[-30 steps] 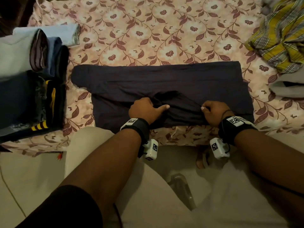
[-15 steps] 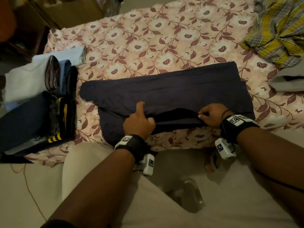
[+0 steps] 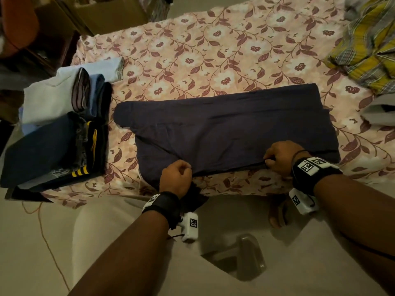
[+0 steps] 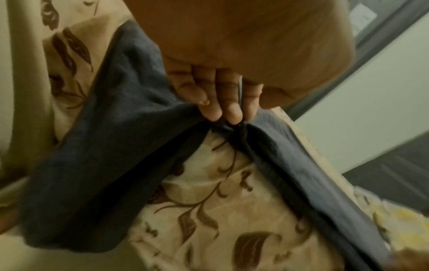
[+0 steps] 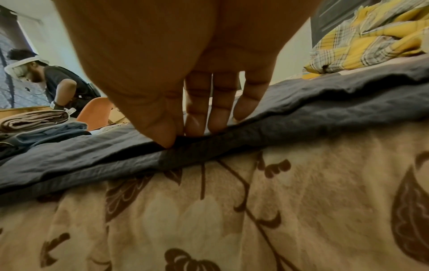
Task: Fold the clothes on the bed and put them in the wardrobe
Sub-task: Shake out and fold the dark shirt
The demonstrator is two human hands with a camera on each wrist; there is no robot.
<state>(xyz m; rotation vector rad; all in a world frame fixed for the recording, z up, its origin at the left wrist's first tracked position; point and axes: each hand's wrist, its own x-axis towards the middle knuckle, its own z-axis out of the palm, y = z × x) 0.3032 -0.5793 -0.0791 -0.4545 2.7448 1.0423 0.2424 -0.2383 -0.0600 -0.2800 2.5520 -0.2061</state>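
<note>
A dark navy garment (image 3: 230,129) lies spread flat across the floral bedsheet (image 3: 203,50), its near edge along the bed's front. My left hand (image 3: 177,174) grips that near edge left of centre, fingers curled round a bunch of the cloth (image 4: 223,124). My right hand (image 3: 277,159) pinches the same edge further right, thumb and fingertips (image 5: 192,126) closed on the folded hem (image 5: 209,146). A corner of the garment (image 4: 81,201) hangs down over the bed's side below my left hand.
A stack of folded clothes (image 3: 59,133) stands at the bed's left end. A yellow checked shirt (image 3: 363,43) and a grey garment (image 3: 380,112) lie unfolded at the right. A brown cupboard and boxes (image 3: 89,16) stand beyond the bed. A mirror shows a person (image 5: 46,80).
Both hands have drawn the garment's near edge toward the bed's front. The left hand went from flat with a pointing finger to a closed grip on the cloth.
</note>
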